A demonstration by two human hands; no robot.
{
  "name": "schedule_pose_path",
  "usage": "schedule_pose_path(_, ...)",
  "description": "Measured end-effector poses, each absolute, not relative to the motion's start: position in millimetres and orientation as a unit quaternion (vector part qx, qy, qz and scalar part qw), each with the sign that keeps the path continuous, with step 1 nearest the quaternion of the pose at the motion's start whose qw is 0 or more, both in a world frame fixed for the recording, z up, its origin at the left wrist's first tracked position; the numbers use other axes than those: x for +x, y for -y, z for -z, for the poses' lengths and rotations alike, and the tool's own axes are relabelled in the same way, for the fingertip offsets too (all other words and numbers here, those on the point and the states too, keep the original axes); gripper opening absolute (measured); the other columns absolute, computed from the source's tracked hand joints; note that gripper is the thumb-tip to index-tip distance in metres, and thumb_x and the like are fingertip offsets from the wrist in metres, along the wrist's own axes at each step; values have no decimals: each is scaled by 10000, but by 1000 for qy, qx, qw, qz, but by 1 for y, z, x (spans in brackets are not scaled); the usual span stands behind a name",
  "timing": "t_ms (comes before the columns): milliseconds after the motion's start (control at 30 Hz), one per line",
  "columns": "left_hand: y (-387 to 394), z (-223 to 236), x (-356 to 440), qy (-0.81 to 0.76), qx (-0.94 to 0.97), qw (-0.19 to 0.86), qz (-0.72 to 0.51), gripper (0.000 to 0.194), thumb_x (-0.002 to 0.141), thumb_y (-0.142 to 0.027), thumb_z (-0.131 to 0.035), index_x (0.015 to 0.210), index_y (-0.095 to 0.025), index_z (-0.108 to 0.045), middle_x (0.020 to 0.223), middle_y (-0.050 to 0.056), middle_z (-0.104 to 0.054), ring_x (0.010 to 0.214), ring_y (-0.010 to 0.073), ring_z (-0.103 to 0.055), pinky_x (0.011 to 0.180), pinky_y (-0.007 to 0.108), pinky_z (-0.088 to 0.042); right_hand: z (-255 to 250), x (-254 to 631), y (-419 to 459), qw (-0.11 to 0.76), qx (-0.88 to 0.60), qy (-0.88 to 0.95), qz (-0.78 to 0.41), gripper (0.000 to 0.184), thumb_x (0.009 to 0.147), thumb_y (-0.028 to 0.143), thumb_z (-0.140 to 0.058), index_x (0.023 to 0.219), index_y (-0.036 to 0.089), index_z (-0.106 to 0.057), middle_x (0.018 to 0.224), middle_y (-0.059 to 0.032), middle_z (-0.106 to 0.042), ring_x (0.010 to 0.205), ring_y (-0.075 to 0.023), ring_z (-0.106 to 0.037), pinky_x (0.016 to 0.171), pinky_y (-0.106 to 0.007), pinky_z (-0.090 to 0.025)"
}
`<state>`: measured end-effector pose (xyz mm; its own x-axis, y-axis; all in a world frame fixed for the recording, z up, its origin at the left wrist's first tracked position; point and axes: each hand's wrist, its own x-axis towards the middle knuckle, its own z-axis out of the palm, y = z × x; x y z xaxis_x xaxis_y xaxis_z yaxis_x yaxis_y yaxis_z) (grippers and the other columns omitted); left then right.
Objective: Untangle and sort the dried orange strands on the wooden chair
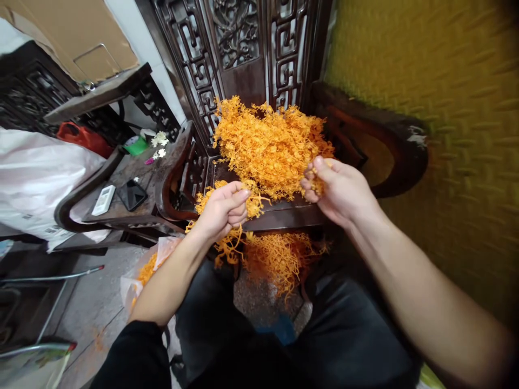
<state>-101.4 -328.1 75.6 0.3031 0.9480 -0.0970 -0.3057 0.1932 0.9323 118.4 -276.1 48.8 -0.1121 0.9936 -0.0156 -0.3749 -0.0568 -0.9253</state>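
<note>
A big heap of orange, thin, branching sprigs (270,146) lies on the dark wooden chair (290,216) in front of me. My left hand (225,210) is closed on some orange sprigs at the heap's near left, and strands poke out around its fingers. At the heap's right edge, my right hand (343,189) has its fingers curled round a small orange sprig (317,181), partly hidden by the thumb. More sprigs (279,259) lie below the seat's front edge, between my knees.
Carved chair-back panels (239,38) rise behind the heap, with a curved armrest (405,151) at right. On the left, a side table (121,170) bears a white remote-like device (104,200) and a black tray (132,194). A plastic bag (162,248) with orange pieces stands by my left forearm.
</note>
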Motion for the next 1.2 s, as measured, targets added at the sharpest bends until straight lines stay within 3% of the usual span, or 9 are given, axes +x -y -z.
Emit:
schedule_pose_path(167, 328, -71, -98, -405, 467, 671, -411, 363, 816, -397, -821, 840, -183, -528, 523, -127, -308, 410, 27, -191, 401, 175, -119, -59, 109, 300, 470, -386, 638, -471, 298, 943, 429, -665, 1142, 214, -719, 916, -63, -691, 745, -179, -647, 622, -319, -544)
schedule_pose_path(267, 328, -67, -93, -411, 489, 660, -396, 379, 818, -440, -812, 845, -174, -543, 535, -119, -330, 419, 30, -228, 402, 172, -149, -67, 100, 309, 448, -339, 751, -347, 191, 939, 344, -680, 1054, 220, -768, 901, -55, -699, 828, -197, -656, 776, -357, -530)
schedule_pose_path(367, 327, -64, -93, -433, 489, 645, -397, 382, 807, -433, -823, 829, -167, -551, 524, -112, -351, 416, 31, -252, 399, 171, -154, -73, 107, 302, 590, -346, 671, -288, 196, 988, 306, -606, 854, 224, -723, 790, -38, -651, 684, -154, -600, 646, -313, -486)
schedule_pose_path(467, 323, -65, -98, -427, 451, 643, -447, 372, 807, -389, -827, 813, -184, -517, 493, -132, -302, 395, 26, -205, 405, 171, -126, -71, 119, 289, 751, -346, 477, -297, 213, 987, 383, -600, 860, 231, -677, 918, -53, -675, 559, -109, -550, 438, -261, -375)
schedule_pose_path(533, 321, -68, -100, -389, 433, 652, -486, 356, 833, -380, -805, 821, -196, -500, 477, -143, -268, 382, 26, -176, 414, 173, -145, -64, 120, 287, 651, -369, 514, -419, 185, 919, 388, -698, 886, 206, -702, 976, -74, -706, 531, -100, -567, 410, -257, -375)
schedule_pose_path(667, 322, -73, -95, -331, 433, 651, -528, 334, 858, -388, -787, 848, -200, -511, 461, -141, -278, 370, 28, -176, 418, 170, -193, -49, 102, 298, 386, -370, 608, -587, 408, 952, 469, -642, 1203, 154, -714, 589, 33, -553, 428, -90, -414, 424, -251, -310)
schedule_pose_path(867, 325, -70, -80, -329, 425, 623, -568, 355, 833, -389, -818, 851, -185, -527, 485, -129, -321, 386, 16, -178, 401, 149, -161, -55, 81, 305, 419, -341, 671, -508, 500, 757, 571, -825, 1029, 159, -746, 796, -21, -669, 665, -147, -554, 618, -280, -430)
schedule_pose_path(1067, 325, -78, -81, -328, 423, 548, -643, 351, 822, -389, -832, 829, -191, -543, 491, -123, -316, 397, 27, -216, 417, 174, -182, -55, 81, 308, 483, -336, 695, -413, 391, 967, 496, -615, 734, 182, -624, 694, -8, -586, 663, -145, -518, 637, -284, -404)
schedule_pose_path(1200, 328, -104, -113, -313, 352, 380, -796, 314, 923, -367, -738, 794, -209, -500, 491, -117, -261, 385, 40, -215, 426, 196, -219, -39, 96, 302, 468, -400, 664, -424, 378, 956, 531, -620, 781, 196, -631, 617, 2, -586, 551, -130, -496, 550, -277, -378)
